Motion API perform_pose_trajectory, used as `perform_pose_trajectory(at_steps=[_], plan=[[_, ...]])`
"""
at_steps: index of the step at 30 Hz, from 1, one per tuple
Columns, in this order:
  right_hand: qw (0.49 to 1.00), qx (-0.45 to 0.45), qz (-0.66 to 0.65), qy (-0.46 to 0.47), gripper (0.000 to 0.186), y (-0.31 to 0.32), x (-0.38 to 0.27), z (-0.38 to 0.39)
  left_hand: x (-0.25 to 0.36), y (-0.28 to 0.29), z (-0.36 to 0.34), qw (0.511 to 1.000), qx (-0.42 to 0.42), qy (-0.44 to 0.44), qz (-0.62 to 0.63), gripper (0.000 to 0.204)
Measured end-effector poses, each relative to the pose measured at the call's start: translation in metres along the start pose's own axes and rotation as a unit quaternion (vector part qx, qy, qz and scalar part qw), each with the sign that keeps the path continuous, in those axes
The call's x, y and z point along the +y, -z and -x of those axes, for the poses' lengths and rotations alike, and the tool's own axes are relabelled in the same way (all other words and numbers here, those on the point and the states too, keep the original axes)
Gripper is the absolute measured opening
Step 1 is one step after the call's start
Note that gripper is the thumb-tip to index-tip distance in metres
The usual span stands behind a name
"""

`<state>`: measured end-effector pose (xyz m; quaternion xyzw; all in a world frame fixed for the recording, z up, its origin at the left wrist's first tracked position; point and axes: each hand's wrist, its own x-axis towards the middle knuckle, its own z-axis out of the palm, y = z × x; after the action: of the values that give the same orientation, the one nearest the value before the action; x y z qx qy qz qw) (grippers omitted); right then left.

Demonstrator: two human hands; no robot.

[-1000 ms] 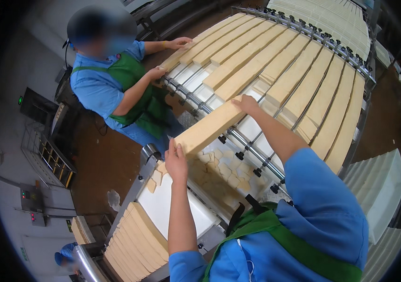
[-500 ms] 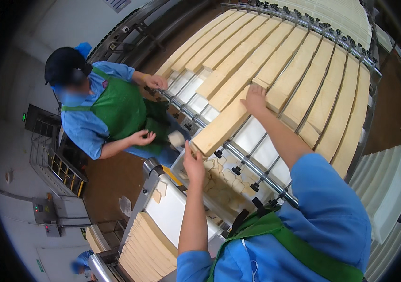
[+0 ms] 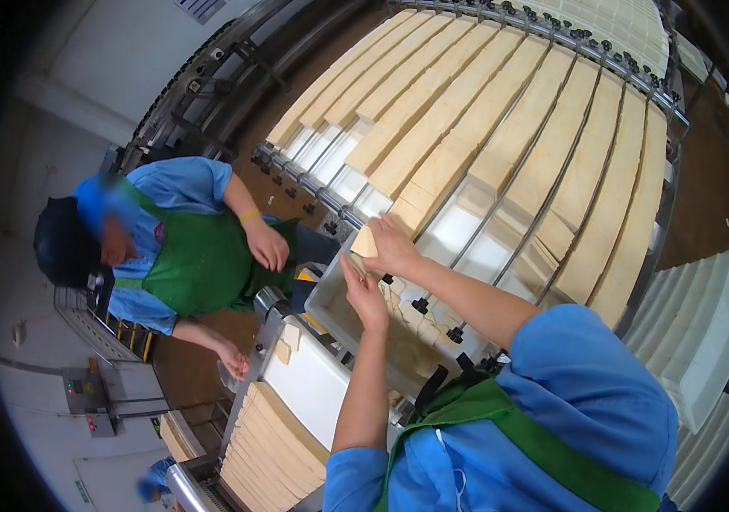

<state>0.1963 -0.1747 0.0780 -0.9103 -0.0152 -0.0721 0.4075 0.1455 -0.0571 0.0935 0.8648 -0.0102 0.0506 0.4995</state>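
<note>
My right hand (image 3: 394, 247) is closed over the front end of a long pale bread loaf (image 3: 420, 192), beside its cut end piece. Just below, my left hand (image 3: 367, 299) has its fingers up against that end, with a thin bread slice (image 3: 357, 264) seemingly pinched between thumb and fingers; its grip is partly hidden. Under both hands stands a white tub (image 3: 326, 294) holding several loose bread slices (image 3: 420, 317). More long loaves (image 3: 544, 154) lie side by side in lanes parted by metal rods.
A co-worker in a green apron (image 3: 202, 256) stands left of the tub. A metal rail (image 3: 322, 192) with black knobs runs along the loaves' near ends. Lower left, a white conveyor belt (image 3: 300, 375) carries a row of sliced bread (image 3: 271, 452). Stacked white trays (image 3: 697, 341) stand at right.
My right hand has slid down the loaf toward me, meeting my left at its end. The loaf has shifted back from the tub. The co-worker has leaned left, one hand lowered by the belt.
</note>
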Motion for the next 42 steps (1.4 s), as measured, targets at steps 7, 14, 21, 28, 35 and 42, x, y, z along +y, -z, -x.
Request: perform_pose_trajectory(at_steps=[7, 14, 21, 28, 35, 42], plan=[[0.989, 0.097, -0.109, 0.032, 0.077, 0.06, 0.03, 0.048, -0.022, 0.045, 0.062, 0.999, 0.001, -0.034, 0.029, 0.062], [0.975, -0.094, 0.064, -0.192, 0.07, 0.101, 0.102, 0.04, -0.063, 0.094, 0.171, 0.997, -0.024, 0.065, 0.016, 0.063], [0.984, -0.05, 0.134, -0.105, 0.065, 0.095, 0.105, 0.04, -0.079, 0.107, 0.227, 0.991, -0.007, 0.116, 0.063, 0.061], [0.934, 0.134, 0.298, -0.147, 0.07, 0.096, 0.153, 0.02, -0.096, 0.12, 0.278, 0.978, 0.05, 0.184, 0.083, 0.055], [0.926, 0.106, 0.318, -0.172, 0.094, 0.074, 0.213, -0.015, -0.115, 0.135, 0.316, 0.969, 0.09, 0.189, 0.13, 0.048], [0.966, 0.084, 0.211, 0.121, 0.07, 0.036, 0.132, 0.059, -0.162, 0.183, 0.343, 0.907, 0.358, 0.216, -0.044, 0.022]])
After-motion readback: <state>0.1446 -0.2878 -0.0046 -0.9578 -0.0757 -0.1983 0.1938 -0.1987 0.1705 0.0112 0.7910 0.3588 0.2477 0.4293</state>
